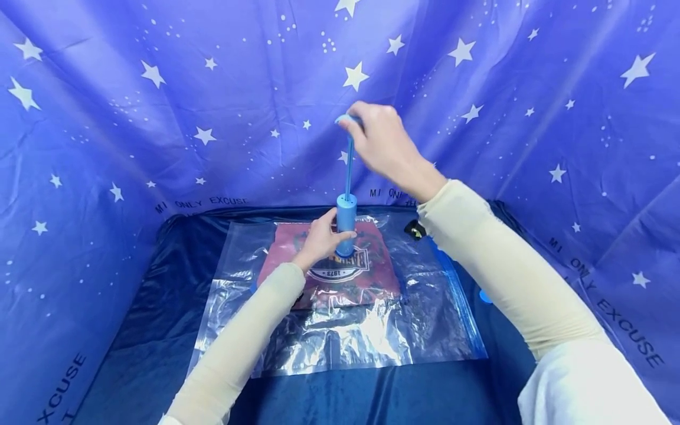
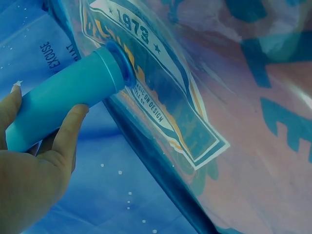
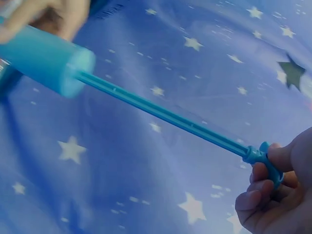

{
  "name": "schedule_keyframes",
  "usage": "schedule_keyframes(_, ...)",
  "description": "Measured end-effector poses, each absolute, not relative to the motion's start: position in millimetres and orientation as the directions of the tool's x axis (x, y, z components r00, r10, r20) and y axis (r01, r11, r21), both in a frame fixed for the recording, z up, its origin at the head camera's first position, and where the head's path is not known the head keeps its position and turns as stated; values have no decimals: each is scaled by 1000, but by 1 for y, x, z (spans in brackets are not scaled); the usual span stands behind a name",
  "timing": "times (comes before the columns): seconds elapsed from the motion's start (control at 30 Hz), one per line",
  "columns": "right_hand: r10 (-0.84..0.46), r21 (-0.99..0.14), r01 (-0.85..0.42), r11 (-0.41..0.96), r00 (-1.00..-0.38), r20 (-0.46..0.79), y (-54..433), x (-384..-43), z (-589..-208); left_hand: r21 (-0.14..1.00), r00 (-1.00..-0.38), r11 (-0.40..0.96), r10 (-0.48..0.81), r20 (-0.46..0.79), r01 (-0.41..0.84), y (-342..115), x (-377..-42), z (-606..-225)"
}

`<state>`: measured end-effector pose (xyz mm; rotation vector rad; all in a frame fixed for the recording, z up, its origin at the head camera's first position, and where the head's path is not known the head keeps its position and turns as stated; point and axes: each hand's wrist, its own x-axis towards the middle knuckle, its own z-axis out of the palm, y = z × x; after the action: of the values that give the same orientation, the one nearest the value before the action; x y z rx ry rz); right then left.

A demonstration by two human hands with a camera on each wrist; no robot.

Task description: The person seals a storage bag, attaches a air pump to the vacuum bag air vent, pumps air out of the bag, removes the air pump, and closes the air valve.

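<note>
A blue hand pump (image 1: 346, 215) stands upright on a clear plastic storage bag (image 1: 419, 330), its base against the bag over a folded reddish garment (image 1: 281, 254) with a printed "1973" badge. My left hand (image 1: 321, 239) grips the pump's barrel low down; in the left wrist view the fingers and thumb wrap the barrel (image 2: 63, 97) from both sides. High above, my right hand (image 1: 385, 139) holds the pump's handle (image 3: 270, 165), with the thin rod (image 3: 161, 114) drawn far out of the barrel. Where the base meets the bag, the contact point is hidden under its rim.
The bag lies on a dark blue cloth (image 1: 133, 336), its blue zip edge (image 1: 462, 301) to the right. A small black object (image 1: 414, 229) lies beyond the bag's right side, and a bright blue piece (image 1: 485, 296) sits near my right sleeve. Star-patterned curtains (image 1: 239, 106) surround the surface.
</note>
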<state>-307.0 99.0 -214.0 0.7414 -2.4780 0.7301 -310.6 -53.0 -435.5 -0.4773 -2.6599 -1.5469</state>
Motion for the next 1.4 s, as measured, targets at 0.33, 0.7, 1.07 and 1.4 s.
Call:
schedule_keyframes(0.33, -410, -351, -634, 689, -741, 532, 98, -311, -261, 830, -941, 460, 264, 211, 315, -53, -311, -438)
schedule_keyframes(0.7, -437, -379, -558, 739, -824, 361, 100, -318, -311, 830, -941, 465, 278, 195, 309, -53, -313, -438)
schedule_keyframes(1.07, -354, -324, -673, 665, -666, 657, 95, -305, -205, 833, -949, 468, 249, 195, 294, -58, -310, -435)
schedule_keyframes(1.4, -421, -349, -593, 725, -783, 457, 94, -309, -280, 820, -942, 477, 259, 212, 316, -56, -311, -436)
